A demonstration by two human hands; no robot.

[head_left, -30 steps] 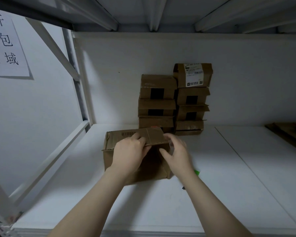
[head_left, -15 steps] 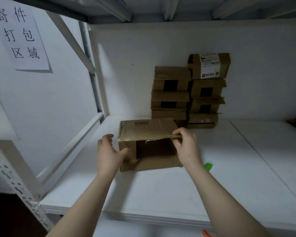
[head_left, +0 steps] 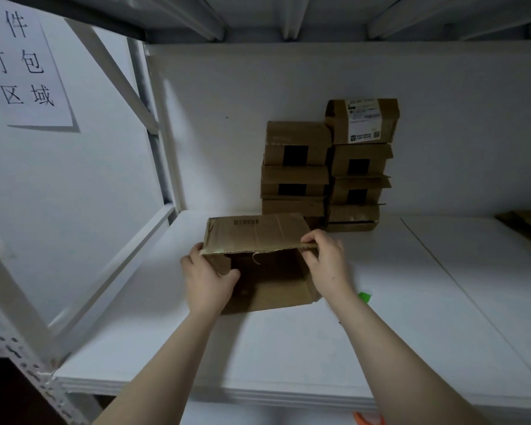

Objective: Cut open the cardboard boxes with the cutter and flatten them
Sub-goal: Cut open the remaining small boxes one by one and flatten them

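A brown cardboard box (head_left: 258,234) lies on its side on the white shelf (head_left: 288,348), its open end facing me and the dark inside showing. My left hand (head_left: 207,279) grips the box's left wall, thumb inside the opening. My right hand (head_left: 327,265) pinches the right end of the raised top flap. A green object (head_left: 364,297), mostly hidden behind my right wrist, lies on the shelf; I cannot tell whether it is the cutter.
Two stacks of closed cardboard boxes (head_left: 328,167) stand against the back wall. Flat brown cardboard (head_left: 528,223) lies at the far right. A paper sign (head_left: 22,65) hangs on the left wall. Shelf frame bars (head_left: 111,271) run along the left. An orange thing (head_left: 369,420) shows at the bottom edge.
The box's front flaps have been opened. My left hand has shifted from the flap to the box's left wall, and my right hand lifted the top flap level.
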